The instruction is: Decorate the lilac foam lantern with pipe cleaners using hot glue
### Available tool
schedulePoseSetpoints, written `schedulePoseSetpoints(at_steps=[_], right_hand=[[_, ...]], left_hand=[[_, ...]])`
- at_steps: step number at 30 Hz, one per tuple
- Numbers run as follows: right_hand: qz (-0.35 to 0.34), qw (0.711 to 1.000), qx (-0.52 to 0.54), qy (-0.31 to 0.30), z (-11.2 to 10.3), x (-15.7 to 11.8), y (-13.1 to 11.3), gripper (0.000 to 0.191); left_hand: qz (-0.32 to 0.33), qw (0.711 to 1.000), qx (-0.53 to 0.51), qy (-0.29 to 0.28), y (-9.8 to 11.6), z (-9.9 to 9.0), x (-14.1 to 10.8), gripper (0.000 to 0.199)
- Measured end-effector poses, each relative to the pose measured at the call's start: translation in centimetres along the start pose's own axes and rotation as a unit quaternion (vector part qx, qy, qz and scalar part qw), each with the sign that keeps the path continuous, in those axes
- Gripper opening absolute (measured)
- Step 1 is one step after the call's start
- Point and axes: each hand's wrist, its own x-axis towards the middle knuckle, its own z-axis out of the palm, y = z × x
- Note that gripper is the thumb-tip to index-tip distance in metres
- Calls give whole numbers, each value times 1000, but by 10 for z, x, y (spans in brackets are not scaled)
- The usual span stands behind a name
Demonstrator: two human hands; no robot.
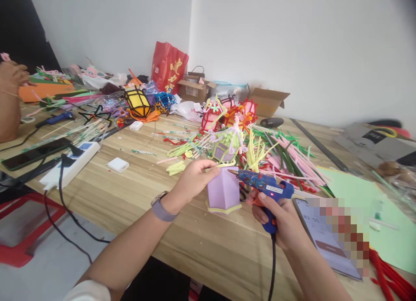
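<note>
My right hand (279, 214) is wrapped around a blue hot glue gun (269, 186) with an orange trigger and a small red light. Its nozzle points left, at the top edge of a purple paper lantern body (223, 188). A yellow fuzzy trim runs along the lantern's bottom rim. My left hand (198, 177), with a watch on the wrist, pinches a pale yellow pipe cleaner (225, 164) at that top edge. The fingertips cover part of the lantern's upper left corner. A black cord hangs from the gun's handle.
Behind the lantern stand finished pipe-cleaner lanterns (224, 149) and bundles of pipe cleaners (299, 156). A phone (320, 231) lies right, beside green paper (383, 218). A power strip (73, 162) with cords sits left. Another person's hand (13, 73) is at the far left.
</note>
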Motion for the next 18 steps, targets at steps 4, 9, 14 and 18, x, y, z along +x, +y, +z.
schedulePoseSetpoints(at_steps=[4, 9, 14, 18], right_hand=[[2, 1000, -5, -2, 2, -2, 0, 37], [8, 1000, -9, 4, 1, -2, 1, 39], [21, 1000, -11, 5, 0, -3, 2, 40], [16, 1000, -15, 5, 0, -3, 2, 40]], left_hand=[[11, 1000, 5, -14, 0, 0, -1, 26], [8, 1000, 15, -13, -1, 0, -1, 26], [10, 1000, 21, -16, -1, 0, -1, 27], [10, 999, 24, -19, -1, 0, -1, 27]])
